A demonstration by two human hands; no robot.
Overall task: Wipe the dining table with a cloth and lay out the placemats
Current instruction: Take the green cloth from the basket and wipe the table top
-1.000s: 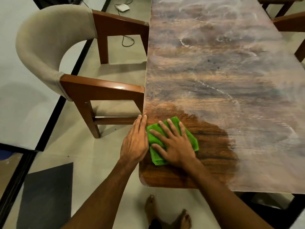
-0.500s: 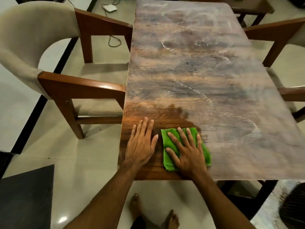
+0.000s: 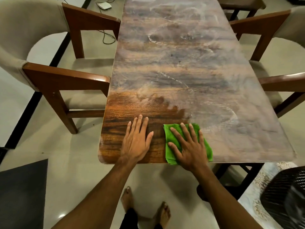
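A long wooden dining table point(image 3: 181, 66) runs away from me, dull and dusty except for a dark, clean patch at its near left corner. A folded green cloth point(image 3: 171, 139) lies flat near the table's front edge. My right hand point(image 3: 188, 146) presses on the cloth with fingers spread and straight. Just left of the cloth, my left hand point(image 3: 137, 139) rests flat on the clean wood, fingers straight. No placemats are in view.
A beige upholstered chair with wooden arms point(image 3: 54, 76) stands at the table's left side, another chair point(image 3: 277, 38) at the right. A white device with a cable point(image 3: 104, 5) lies on the floor at the far left. A dark mat point(image 3: 21, 194) lies near left; my bare feet point(image 3: 145, 205) are below.
My right hand has slid the cloth to the right along the front edge, widening the clean patch. My left hand shifted right with it, from the table's left edge onto the top.
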